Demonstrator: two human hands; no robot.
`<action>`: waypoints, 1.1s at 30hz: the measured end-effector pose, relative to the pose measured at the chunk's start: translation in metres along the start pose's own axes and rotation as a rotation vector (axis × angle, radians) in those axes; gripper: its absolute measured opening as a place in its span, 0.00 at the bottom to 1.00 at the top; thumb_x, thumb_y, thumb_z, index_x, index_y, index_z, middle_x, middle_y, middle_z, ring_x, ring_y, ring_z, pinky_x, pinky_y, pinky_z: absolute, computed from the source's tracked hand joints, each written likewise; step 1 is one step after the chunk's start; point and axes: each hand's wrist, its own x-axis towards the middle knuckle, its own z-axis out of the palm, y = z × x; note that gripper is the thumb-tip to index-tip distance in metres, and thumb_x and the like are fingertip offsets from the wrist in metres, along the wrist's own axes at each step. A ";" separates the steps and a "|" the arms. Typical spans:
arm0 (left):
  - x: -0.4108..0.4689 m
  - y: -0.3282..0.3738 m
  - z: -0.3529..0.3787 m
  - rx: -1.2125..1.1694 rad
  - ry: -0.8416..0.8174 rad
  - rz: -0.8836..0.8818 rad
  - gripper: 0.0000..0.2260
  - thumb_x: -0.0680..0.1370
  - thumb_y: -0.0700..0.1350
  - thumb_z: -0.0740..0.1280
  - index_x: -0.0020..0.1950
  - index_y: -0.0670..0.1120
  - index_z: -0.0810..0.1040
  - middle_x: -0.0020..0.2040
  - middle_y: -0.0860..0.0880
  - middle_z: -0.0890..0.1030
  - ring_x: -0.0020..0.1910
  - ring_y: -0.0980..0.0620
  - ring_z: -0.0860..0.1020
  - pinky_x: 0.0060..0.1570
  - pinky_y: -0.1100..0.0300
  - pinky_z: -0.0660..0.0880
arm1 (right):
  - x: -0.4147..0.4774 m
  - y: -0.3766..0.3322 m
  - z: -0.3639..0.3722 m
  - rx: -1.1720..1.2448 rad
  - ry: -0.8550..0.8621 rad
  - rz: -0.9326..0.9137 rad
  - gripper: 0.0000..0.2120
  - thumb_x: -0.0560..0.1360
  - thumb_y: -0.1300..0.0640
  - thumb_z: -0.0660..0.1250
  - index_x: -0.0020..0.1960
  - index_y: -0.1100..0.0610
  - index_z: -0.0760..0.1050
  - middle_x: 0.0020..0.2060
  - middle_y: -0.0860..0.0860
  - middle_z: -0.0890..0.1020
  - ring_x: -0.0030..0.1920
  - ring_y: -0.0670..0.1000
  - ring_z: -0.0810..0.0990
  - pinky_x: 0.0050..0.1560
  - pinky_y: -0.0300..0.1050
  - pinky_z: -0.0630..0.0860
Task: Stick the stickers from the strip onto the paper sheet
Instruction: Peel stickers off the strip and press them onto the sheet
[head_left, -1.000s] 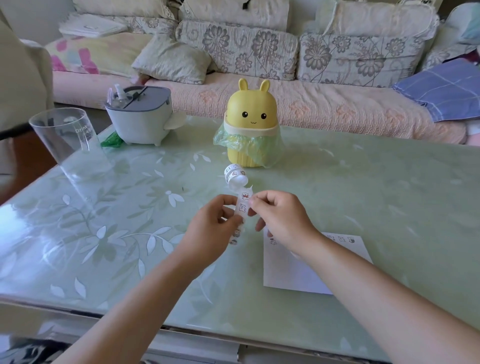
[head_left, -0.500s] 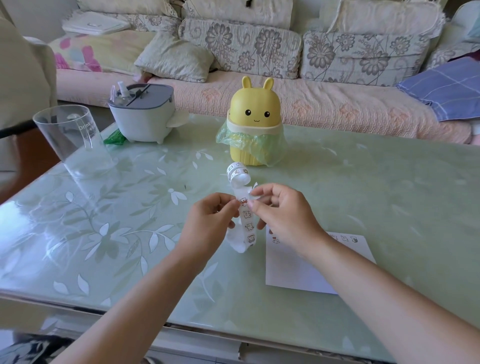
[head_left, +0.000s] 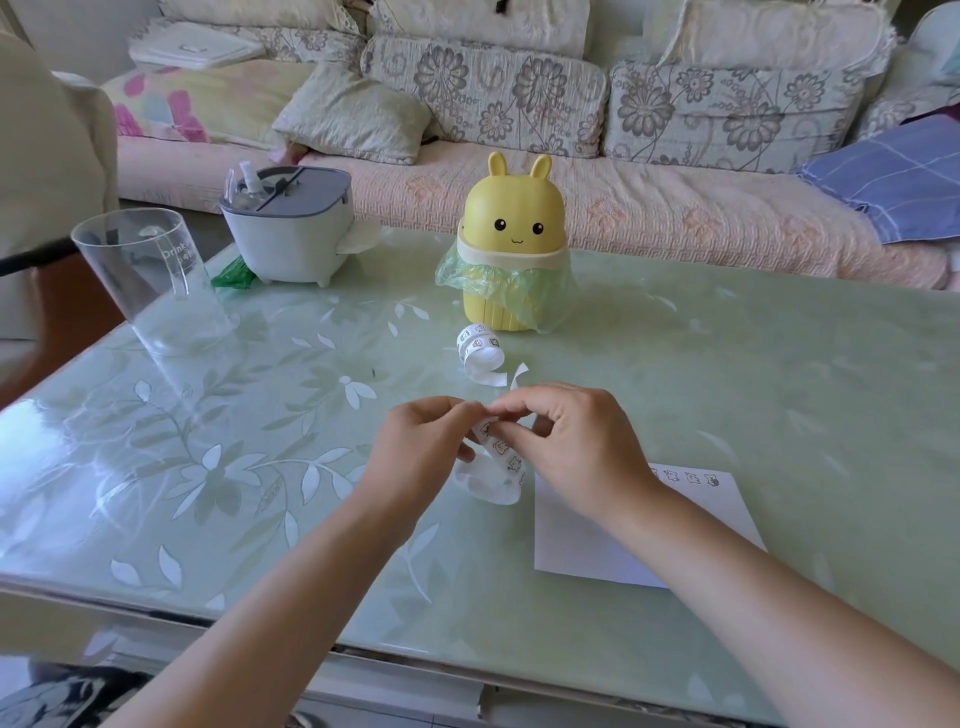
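L hand (head_left: 421, 441) & R hand (head_left: 576, 447) both pinch the white curly paper strip of small cartoon stickers (head_left: 501, 448) low over the pale green glass-topped table (head_left: 727, 364), its rolled end near the yellow rabbit-shaped plastic bin (head_left: 511, 249), w/ the white rectangular paper sheet (head_left: 597, 545) flat under the R wrist

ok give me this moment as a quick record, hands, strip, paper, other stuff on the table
left hand: pinches the sticker strip
right hand: pinches the same strip
sticker strip: lifted between both hands, rolled end on the table
paper sheet: flat on table, stickers along far edge
also on table: yellow rabbit bin, clear cup, grey container
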 end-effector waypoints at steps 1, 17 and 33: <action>0.000 0.000 0.000 0.000 0.003 -0.009 0.10 0.77 0.44 0.67 0.39 0.46 0.85 0.38 0.48 0.83 0.34 0.53 0.77 0.40 0.61 0.71 | 0.000 0.000 0.001 -0.036 0.010 -0.035 0.07 0.72 0.54 0.77 0.48 0.43 0.85 0.36 0.34 0.81 0.31 0.45 0.75 0.34 0.38 0.71; 0.000 0.006 -0.002 -0.060 -0.014 -0.161 0.09 0.77 0.47 0.67 0.41 0.46 0.85 0.40 0.49 0.86 0.36 0.51 0.78 0.43 0.58 0.71 | -0.001 0.003 0.004 -0.109 0.047 -0.074 0.07 0.71 0.54 0.77 0.48 0.44 0.85 0.37 0.36 0.79 0.32 0.41 0.74 0.35 0.38 0.70; 0.004 0.000 0.002 0.048 0.065 -0.172 0.13 0.77 0.44 0.64 0.36 0.43 0.83 0.32 0.53 0.83 0.33 0.53 0.77 0.34 0.64 0.70 | -0.005 0.003 0.008 -0.158 0.109 -0.200 0.03 0.71 0.54 0.76 0.44 0.46 0.86 0.39 0.40 0.82 0.32 0.31 0.71 0.33 0.32 0.65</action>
